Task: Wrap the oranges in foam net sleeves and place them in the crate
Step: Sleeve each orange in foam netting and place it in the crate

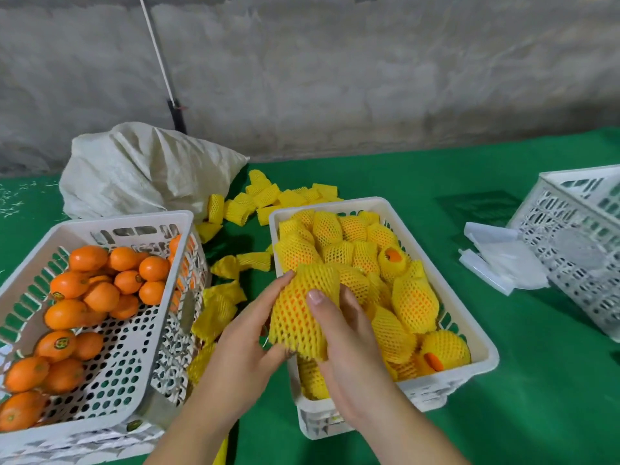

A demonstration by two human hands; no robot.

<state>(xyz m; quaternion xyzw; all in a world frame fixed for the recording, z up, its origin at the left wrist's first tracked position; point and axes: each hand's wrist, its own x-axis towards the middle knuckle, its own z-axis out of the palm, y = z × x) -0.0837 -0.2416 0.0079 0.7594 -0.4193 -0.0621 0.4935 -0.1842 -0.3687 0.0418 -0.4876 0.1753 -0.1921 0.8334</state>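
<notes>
Head view: both your hands hold one orange in a yellow foam net sleeve [300, 310] above the near-left corner of the white crate [483, 357]. Left hand [246, 333] cups it from the left, fingers curled round it. Right hand [345, 333] grips from the right, thumb pressed on the front. The crate holds many sleeved oranges [414, 303]. Bare oranges [100, 297] sit in the left basket [30, 273]; some carry small round stickers, text unreadable. Loose sleeves [265, 196] lie on the green table [536, 397] between and behind the two. White sack [141, 169] behind the basket. Tilted empty baskets [577, 243] far right.
</notes>
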